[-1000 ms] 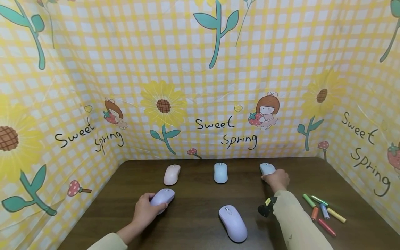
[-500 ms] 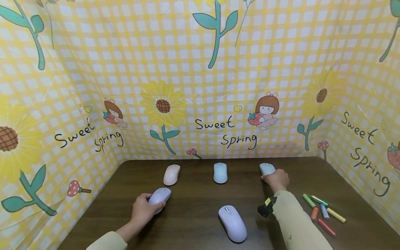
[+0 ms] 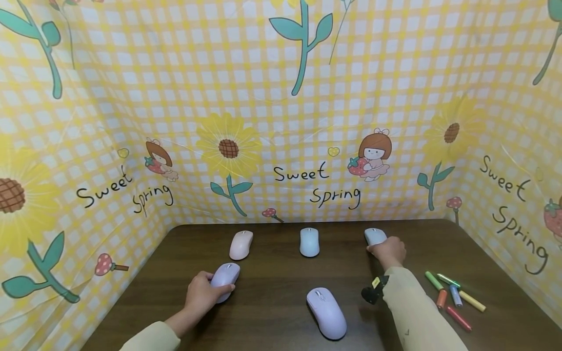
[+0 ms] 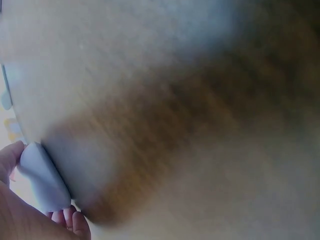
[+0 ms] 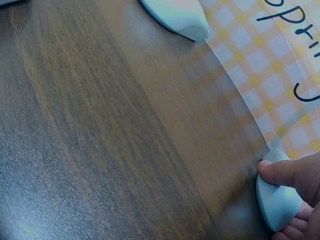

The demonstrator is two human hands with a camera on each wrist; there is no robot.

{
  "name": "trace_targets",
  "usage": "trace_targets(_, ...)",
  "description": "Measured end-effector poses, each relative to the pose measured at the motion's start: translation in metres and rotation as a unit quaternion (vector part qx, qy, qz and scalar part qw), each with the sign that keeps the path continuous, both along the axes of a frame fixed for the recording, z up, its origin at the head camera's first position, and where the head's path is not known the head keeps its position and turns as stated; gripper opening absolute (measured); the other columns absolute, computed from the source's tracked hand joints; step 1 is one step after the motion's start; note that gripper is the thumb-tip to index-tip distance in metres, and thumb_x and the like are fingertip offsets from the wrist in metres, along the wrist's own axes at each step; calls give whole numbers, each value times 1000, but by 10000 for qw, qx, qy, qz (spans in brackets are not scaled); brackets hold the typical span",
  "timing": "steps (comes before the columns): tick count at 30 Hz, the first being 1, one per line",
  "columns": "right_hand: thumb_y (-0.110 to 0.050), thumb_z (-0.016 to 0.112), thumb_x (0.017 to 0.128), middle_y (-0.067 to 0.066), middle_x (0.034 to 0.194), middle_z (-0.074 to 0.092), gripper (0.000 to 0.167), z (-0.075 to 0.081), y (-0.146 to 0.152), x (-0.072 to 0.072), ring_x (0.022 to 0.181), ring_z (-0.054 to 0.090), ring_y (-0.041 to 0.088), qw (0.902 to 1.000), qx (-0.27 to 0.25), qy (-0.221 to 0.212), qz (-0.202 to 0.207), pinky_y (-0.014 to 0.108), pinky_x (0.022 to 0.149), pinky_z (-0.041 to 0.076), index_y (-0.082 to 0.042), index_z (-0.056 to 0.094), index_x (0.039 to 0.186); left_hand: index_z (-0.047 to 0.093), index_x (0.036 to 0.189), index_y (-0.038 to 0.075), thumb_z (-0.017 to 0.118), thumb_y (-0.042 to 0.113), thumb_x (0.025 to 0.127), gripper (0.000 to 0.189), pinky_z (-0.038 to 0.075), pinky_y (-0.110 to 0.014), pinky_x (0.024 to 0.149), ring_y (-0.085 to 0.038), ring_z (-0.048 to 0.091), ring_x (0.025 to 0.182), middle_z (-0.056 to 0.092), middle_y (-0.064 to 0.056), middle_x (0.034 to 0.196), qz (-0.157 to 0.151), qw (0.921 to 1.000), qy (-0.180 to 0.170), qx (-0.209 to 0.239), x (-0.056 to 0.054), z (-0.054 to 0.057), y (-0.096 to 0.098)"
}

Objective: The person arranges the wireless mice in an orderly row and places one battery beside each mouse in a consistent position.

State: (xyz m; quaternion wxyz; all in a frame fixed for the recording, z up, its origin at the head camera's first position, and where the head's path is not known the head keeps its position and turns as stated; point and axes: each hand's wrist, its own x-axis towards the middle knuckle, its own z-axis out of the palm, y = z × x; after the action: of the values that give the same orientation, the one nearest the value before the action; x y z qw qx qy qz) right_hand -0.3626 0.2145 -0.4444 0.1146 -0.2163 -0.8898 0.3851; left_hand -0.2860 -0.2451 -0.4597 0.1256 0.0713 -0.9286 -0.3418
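On the left half of the table, my left hand (image 3: pixel 202 295) grips a lavender computer mouse (image 3: pixel 227 277) between thumb and fingers. The left wrist view shows that mouse (image 4: pixel 44 177) with fingertips along its lower edge. At the back right, my right hand (image 3: pixel 390 251) holds a light blue mouse (image 3: pixel 374 236) by its sides. Its thumb lies across the near side of this mouse (image 5: pixel 274 202) in the right wrist view. A second light blue mouse (image 3: pixel 309 242) stands at the back middle, with a pale pink mouse (image 3: pixel 241 245) left of it. Another lavender mouse (image 3: pixel 327 313) lies front centre.
Several short coloured sticks, among them a yellow one (image 3: pixel 472 301) and a red one (image 3: pixel 458 319), lie right of the right forearm. A yellow checked cloth (image 3: pixel 303 126) rises behind and beside the dark wooden table (image 3: pixel 268 312).
My left hand has shifted slightly left with the lavender mouse, and the mouse's front has turned a little. The right hand keeps its place on the light blue mouse.
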Motion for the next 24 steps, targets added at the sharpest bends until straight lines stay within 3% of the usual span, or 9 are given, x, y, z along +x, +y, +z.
trace_targets(24,-25,78,77,38,106,52,64,0,2,-2,99,51,51,9999,131,-55,28,55,81,43,23,52,110,59,98,-13,89,34,63,65,49,-49,72,-36,60,85,63,-21,92,-136,9998,-103,-106,-2,2,-3)
